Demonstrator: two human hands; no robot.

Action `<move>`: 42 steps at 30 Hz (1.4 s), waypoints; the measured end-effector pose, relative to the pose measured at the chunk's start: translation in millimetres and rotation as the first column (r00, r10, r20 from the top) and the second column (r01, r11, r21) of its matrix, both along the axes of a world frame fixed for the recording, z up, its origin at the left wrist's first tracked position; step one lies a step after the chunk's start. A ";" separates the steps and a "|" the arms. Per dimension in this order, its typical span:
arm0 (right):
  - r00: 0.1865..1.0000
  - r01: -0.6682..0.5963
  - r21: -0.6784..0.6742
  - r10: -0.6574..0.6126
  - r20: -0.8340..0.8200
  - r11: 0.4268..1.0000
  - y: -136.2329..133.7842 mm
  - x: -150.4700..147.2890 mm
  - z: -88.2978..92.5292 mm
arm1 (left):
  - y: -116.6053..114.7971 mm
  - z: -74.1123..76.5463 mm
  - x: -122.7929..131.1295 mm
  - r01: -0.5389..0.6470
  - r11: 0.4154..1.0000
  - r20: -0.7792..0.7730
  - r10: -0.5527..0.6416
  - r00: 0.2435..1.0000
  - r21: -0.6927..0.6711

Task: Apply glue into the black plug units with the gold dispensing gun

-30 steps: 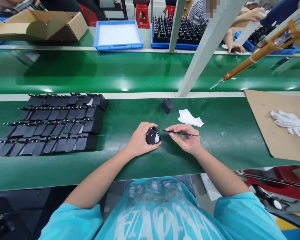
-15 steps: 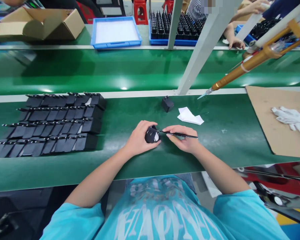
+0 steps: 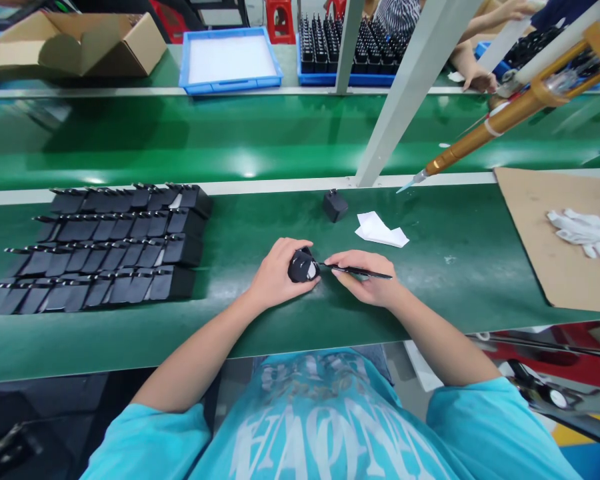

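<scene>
My left hand is closed around a small black part with a white patch on its face, held just above the green bench. My right hand pinches thin black tweezers, whose tip touches the right side of the part. Both hands rest near the middle of the bench. A single black part stands behind them, and a folded white paper lies beside it.
Rows of black parts lie at the left. A brown cardboard sheet with white gloves sits at the right. A hanging orange-handled tool points down-left. Beyond the conveyor belt are blue trays, a carton and another person's hand.
The tweezers' tip has moved left onto the black part. My hands have shifted slightly up the bench. The hanging tool has swung a little to the left.
</scene>
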State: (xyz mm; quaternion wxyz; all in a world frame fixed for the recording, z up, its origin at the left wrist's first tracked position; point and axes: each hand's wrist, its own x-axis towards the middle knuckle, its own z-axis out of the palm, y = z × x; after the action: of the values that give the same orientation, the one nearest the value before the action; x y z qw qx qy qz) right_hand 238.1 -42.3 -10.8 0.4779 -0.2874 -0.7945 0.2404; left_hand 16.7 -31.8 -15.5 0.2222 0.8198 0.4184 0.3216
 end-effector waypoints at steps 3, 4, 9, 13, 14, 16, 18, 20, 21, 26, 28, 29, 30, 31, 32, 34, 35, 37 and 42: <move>0.999 0.006 -0.004 -0.006 0.033 1.000 -0.9 1.1 0.9 | 0.4 0.7 -0.2 -0.002 1.000 -0.011 0.001 1.000 -0.016; 0.999 0.006 -0.008 -0.005 0.050 1.000 -1.0 1.4 1.0 | 0.5 0.9 -0.2 -0.003 1.000 -0.012 0.003 1.000 -0.019; 0.997 -0.036 -0.011 0.036 0.068 0.999 -0.9 1.6 0.9 | 1.2 2.1 -0.3 -0.032 0.999 -0.010 0.031 0.999 -0.028; 0.999 -0.038 -0.003 0.038 0.005 0.999 -0.9 1.3 0.2 | 1.3 2.3 -0.5 -0.030 0.998 -0.003 0.030 1.000 -0.046; 1.000 -0.027 0.002 0.027 -0.002 1.000 -0.7 1.5 0.0 | 1.2 2.3 -0.5 -0.030 0.999 -0.001 0.030 1.000 -0.044; 1.000 -0.011 0.005 0.011 -0.005 1.000 -0.2 1.8 -0.4 | 1.1 2.2 -0.6 -0.030 0.999 0.002 0.030 1.000 -0.039; 1.000 -0.013 0.000 0.013 0.000 1.000 0.6 2.0 -0.7 | 1.1 2.1 -0.6 -0.028 0.999 0.004 0.028 1.000 -0.040; 1.000 -0.028 -0.001 0.028 0.002 1.000 1.2 1.6 -0.8 | 1.1 2.0 -0.6 -0.027 0.999 0.004 0.027 1.000 -0.045; 0.999 -0.035 0.001 0.035 0.001 0.999 1.3 1.3 -0.8 | 1.1 1.9 -0.6 -0.026 0.999 0.005 0.026 1.000 -0.046; 0.998 -0.053 -0.031 0.053 -0.016 0.998 1.2 -0.1 -0.9 | 0.7 0.7 -0.7 -0.011 0.998 0.021 0.012 1.000 -0.058; 0.997 -0.055 -0.069 0.051 -0.059 0.996 0.8 -0.2 -1.9 | 0.0 -0.1 -0.8 -0.006 0.996 0.027 0.008 1.000 -0.086; 0.995 -0.056 -0.096 0.047 -0.090 0.994 0.6 -0.2 -2.7 | -0.4 -0.5 -0.8 -0.003 0.995 0.033 0.006 0.999 -0.099; 0.992 -0.059 -0.127 0.044 -0.117 0.990 0.3 -0.1 -3.4 | -0.7 -0.7 -0.8 0.002 0.994 0.041 0.002 0.999 -0.111; 0.990 -0.065 -0.159 0.043 -0.136 0.985 0.0 -0.1 -4.1 | -1.0 -0.7 -0.7 0.010 0.993 0.050 -0.004 0.999 -0.120; 0.988 -0.073 -0.189 0.045 -0.149 0.979 -0.5 -0.2 -4.7 | -1.2 -0.4 -0.7 0.019 0.991 0.059 -0.012 0.998 -0.129; 0.983 -0.086 -0.251 0.041 -0.177 0.964 -1.3 -0.8 -5.3 | -1.1 1.2 -0.8 0.039 0.988 0.077 -0.028 0.997 -0.152; 0.980 -0.092 -0.280 0.036 -0.198 0.956 -1.6 -1.2 -5.3 | -0.8 2.5 -0.9 0.050 0.985 0.086 -0.036 0.996 -0.168; 0.971 -0.106 -0.340 0.024 -0.238 0.934 -1.6 -2.4 -5.1 | 0.0 5.0 -1.5 0.071 0.976 0.104 -0.050 0.993 -0.207; 0.961 -0.116 -0.460 -0.018 -0.277 0.880 1.2 -5.1 -6.5 | 1.8 5.0 -3.2 0.086 0.958 0.160 -0.043 0.986 -0.273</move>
State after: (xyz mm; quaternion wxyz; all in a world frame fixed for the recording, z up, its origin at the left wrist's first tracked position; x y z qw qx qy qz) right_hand 233.0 -41.1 -17.3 0.4920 -0.3386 -0.6457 0.4757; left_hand 13.5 -30.0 -10.5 0.3772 0.7665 0.4145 0.3136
